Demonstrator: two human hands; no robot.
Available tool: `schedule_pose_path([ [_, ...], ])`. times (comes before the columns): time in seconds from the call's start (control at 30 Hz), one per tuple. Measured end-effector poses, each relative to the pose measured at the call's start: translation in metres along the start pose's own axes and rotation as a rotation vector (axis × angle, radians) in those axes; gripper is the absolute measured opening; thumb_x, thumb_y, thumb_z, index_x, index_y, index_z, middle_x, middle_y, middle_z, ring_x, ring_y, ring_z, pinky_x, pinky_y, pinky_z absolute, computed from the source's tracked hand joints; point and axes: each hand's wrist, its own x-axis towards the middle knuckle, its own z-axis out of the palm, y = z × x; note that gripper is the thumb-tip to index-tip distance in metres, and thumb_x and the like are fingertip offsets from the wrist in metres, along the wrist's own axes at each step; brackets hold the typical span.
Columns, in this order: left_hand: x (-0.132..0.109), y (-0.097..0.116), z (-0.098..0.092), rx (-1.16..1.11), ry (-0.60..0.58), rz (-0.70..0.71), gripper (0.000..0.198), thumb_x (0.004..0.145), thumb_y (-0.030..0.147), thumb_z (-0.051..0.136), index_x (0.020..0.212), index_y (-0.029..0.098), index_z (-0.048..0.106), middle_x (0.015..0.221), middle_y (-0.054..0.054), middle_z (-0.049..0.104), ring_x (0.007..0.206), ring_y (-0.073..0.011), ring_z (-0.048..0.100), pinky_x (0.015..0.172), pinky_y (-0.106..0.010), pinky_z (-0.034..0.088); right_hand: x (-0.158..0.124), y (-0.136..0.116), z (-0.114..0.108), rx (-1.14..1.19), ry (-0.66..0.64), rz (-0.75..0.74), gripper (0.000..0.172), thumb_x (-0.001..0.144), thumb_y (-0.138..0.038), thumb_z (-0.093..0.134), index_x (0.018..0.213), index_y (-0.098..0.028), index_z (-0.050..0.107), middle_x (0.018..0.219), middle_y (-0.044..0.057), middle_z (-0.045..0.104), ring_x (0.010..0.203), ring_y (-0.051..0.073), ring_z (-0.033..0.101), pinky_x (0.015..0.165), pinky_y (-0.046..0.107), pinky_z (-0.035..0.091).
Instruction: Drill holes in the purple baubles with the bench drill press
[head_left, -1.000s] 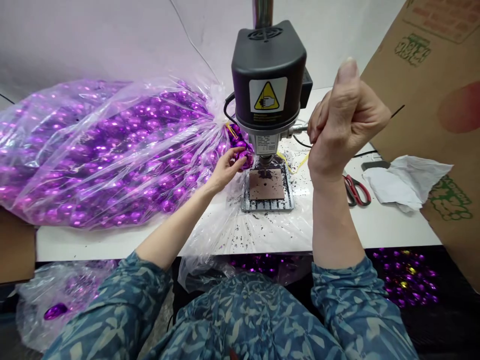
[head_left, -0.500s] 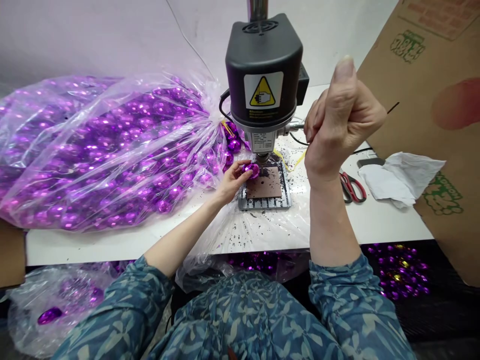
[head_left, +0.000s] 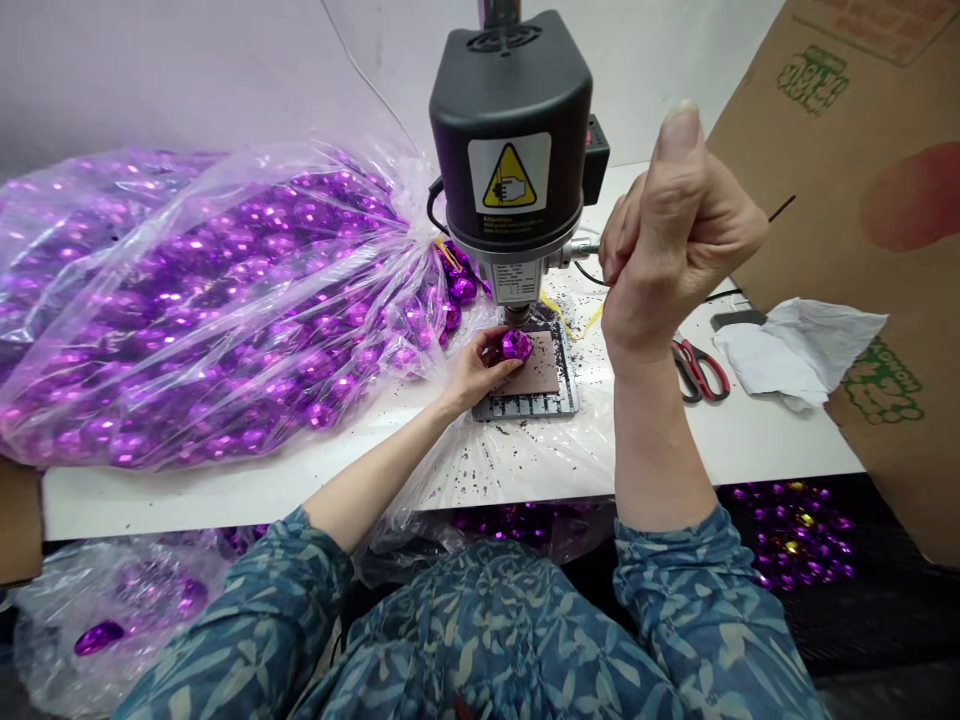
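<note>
My left hand (head_left: 484, 365) pinches a shiny purple faceted ball (head_left: 516, 345) between thumb and fingers. The ball is over a brown board (head_left: 546, 370) on the slotted metal base (head_left: 525, 406) of a small black drill press (head_left: 510, 110). Just above the ball is the drill chuck (head_left: 517, 314); I cannot tell whether the bit touches the ball. On the right, my right hand (head_left: 675, 225) is closed in a fist around the end of the press's lever (head_left: 583, 250), thumb pointing up.
A big clear bag (head_left: 187, 330) of purple balls fills the table's left. Red-handled scissors (head_left: 705, 372) and white paper (head_left: 795, 350) lie at right, beside a cardboard box (head_left: 892, 330). Dark shavings are scattered around the base. More balls (head_left: 802, 540) sit below the table edge.
My left hand has brought the ball right and over the board, covering the hole seen there before. My right hand stays on the lever. The whole view has shifted slightly.
</note>
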Motion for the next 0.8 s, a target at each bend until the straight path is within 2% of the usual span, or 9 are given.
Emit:
schedule_pose_path([
  [0.17,-0.009,0.003,0.009,0.078,-0.044,0.050,0.064,0.074,0.038,0.088,0.128,0.021,0.057,0.130,-0.014,0.069,0.118,-0.0279,0.069,0.110,-0.054,0.053,0.000,0.000,0.000,-0.023,0.004,0.009,0.069,0.085,-0.079,0.041,0.051,-0.022,0.025,0.042,-0.006,0.025,0.038,0.004,0.027,0.046,0.029,0.030],
  [0.27,-0.013,0.006,0.013,0.085,-0.042,0.059,0.063,0.075,0.038,0.087,0.127,0.019,0.056,0.129,-0.014,0.068,0.122,-0.0275,0.067,0.112,-0.052,0.052,-0.001,-0.001,0.000,0.051,0.005,-0.009,0.068,0.086,-0.073,0.051,0.050,-0.021,0.026,0.042,-0.007,0.024,0.037,0.003,0.026,0.046,0.028,0.029],
  [0.47,-0.013,0.005,0.015,0.056,-0.018,0.039,0.061,0.078,0.048,0.085,0.124,0.020,0.056,0.123,-0.013,0.069,0.114,-0.0256,0.069,0.106,-0.047,0.055,-0.007,-0.002,-0.003,0.033,0.018,0.011,0.068,0.088,-0.069,0.054,0.050,-0.020,0.026,0.043,-0.006,0.023,0.038,0.003,0.026,0.047,0.028,0.025],
  [0.67,-0.013,0.004,0.016,0.066,-0.016,0.060,0.062,0.079,0.052,0.084,0.125,0.021,0.055,0.122,-0.012,0.069,0.113,-0.0254,0.069,0.104,-0.046,0.055,-0.016,0.002,-0.012,0.074,0.030,-0.021,0.063,0.093,-0.050,0.062,0.049,-0.019,0.029,0.040,-0.007,0.024,0.036,0.004,0.029,0.044,0.029,0.020],
  [0.8,-0.014,0.003,0.016,0.066,-0.016,0.071,0.061,0.080,0.052,0.084,0.124,0.021,0.055,0.121,-0.012,0.069,0.113,-0.0250,0.069,0.104,-0.046,0.055,-0.022,0.008,-0.016,0.026,0.039,-0.051,0.067,0.094,-0.054,0.059,0.048,-0.019,0.026,0.037,-0.006,0.026,0.033,0.005,0.029,0.040,0.031,0.020],
])
